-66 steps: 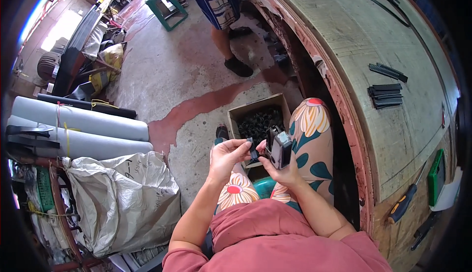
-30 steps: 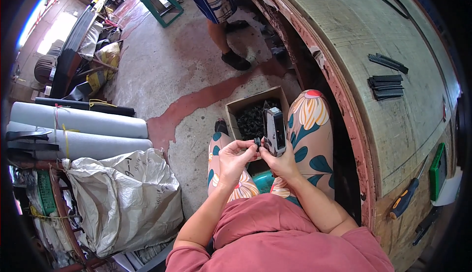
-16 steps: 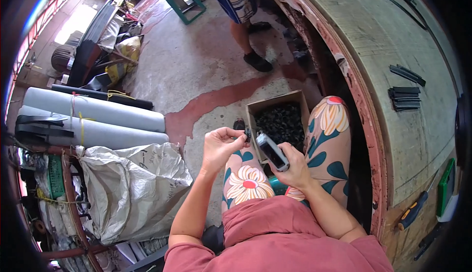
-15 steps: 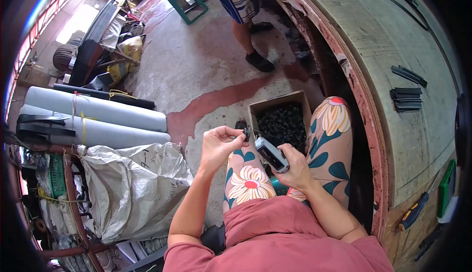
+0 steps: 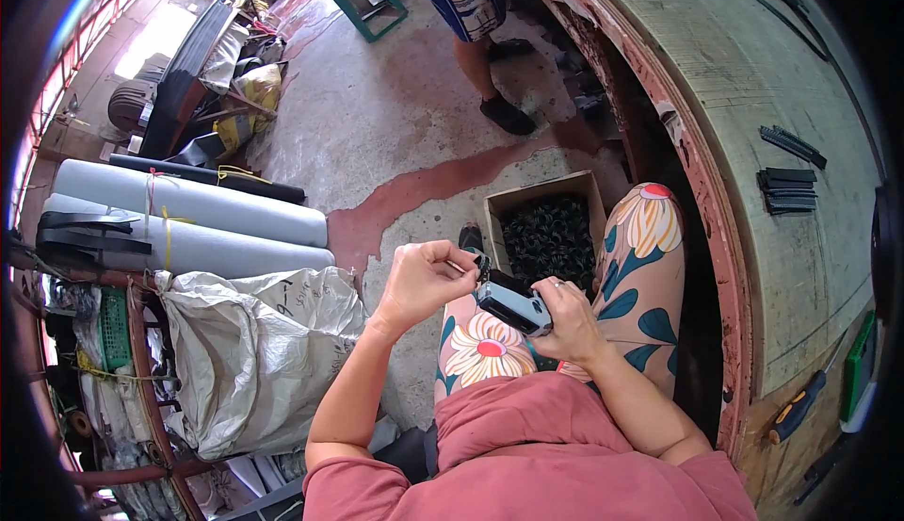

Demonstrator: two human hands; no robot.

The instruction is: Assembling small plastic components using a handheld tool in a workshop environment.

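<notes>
My left hand (image 5: 433,281) pinches a small curled black strip (image 5: 483,263) between thumb and fingertips. Wrapped in my right hand (image 5: 569,321) is a grey and black stapler (image 5: 513,306), its front end pointing left toward the strip. The stapler's nose comes close beside the strip; whether they touch is hard to make out. Both hands are over my lap. Just beyond them, on the floor between my knees, an open cardboard box (image 5: 539,191) holds a heap of small curled black pieces (image 5: 546,234).
At my right runs a wooden workbench (image 5: 753,78) with stacked black strips (image 5: 787,191) and a screwdriver (image 5: 799,406). On the left are grey rolls (image 5: 202,203) and a white sack (image 5: 254,351). Another person (image 5: 476,40) stands ahead, near a green stool (image 5: 365,3).
The stapler has turned and moved left, closer to the black strip. My left hand still pinches the strip near the same place. The whole view has shifted slightly.
</notes>
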